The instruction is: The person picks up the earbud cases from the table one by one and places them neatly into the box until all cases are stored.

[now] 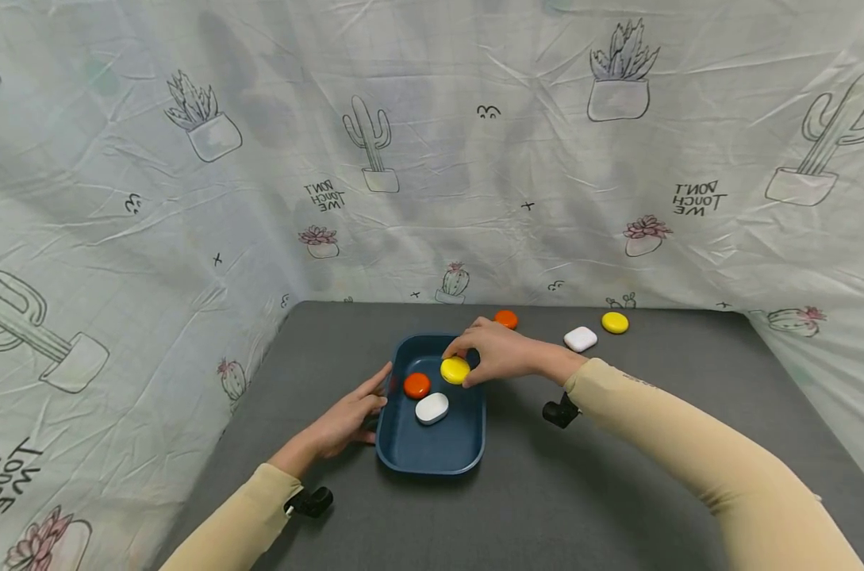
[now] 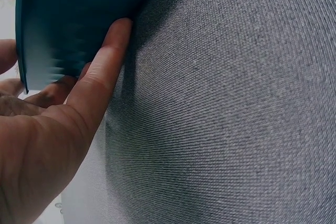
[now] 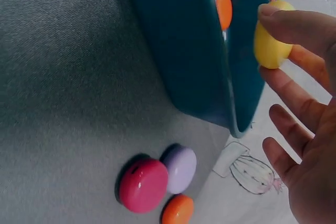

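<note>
In the head view a dark blue tray [image 1: 432, 462] lies on the grey table, holding an orange disc [image 1: 416, 385] and a white rounded piece [image 1: 432, 408]. My right hand [image 1: 496, 349] pinches a yellow disc [image 1: 455, 369] between thumb and fingers over the tray's far right part. In the right wrist view, the other fingers of that hand are spread apart. At the tray's left side, my left hand [image 1: 346, 420] holds the wall and rim. Its thumb [image 2: 100, 72] lies low along the tray's outer wall, with a fingertip at the rim.
Behind my right hand are an orange disc [image 1: 505, 319], a white piece [image 1: 580, 339] and a yellow disc [image 1: 614, 323]. The right wrist view also shows a pink disc [image 3: 144, 186] touching a lavender one [image 3: 181, 169]. A cactus-print cloth [image 1: 432, 159] surrounds the table's back and sides.
</note>
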`<control>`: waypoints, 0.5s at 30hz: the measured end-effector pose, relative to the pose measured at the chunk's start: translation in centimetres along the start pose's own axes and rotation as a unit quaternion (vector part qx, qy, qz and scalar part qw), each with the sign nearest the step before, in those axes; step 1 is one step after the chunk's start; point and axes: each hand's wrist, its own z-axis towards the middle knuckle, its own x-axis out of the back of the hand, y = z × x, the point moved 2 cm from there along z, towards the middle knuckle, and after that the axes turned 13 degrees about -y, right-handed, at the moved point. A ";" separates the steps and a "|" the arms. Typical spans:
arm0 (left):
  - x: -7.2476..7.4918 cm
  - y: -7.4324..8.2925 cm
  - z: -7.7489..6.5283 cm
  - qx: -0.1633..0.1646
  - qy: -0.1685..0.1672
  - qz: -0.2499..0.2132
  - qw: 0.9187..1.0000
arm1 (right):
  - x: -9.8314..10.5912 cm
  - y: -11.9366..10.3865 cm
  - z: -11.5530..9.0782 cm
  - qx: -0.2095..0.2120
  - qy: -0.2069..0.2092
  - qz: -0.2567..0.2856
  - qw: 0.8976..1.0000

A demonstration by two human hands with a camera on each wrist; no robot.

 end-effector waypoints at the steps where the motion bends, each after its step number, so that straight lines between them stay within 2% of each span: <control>1: 0.0 0.0 0.0 -0.001 -0.001 -0.001 1.000 | -0.2 0.1 0.3 -0.004 -0.004 -0.005 1.000; 8: 0.0 0.1 0.0 -0.001 0.003 -0.001 1.000 | -1.2 0.4 1.9 -0.034 -0.027 -0.063 0.997; 15: -0.1 0.0 0.0 -0.004 0.000 -0.003 1.000 | -2.1 0.3 2.9 -0.054 -0.046 -0.166 0.984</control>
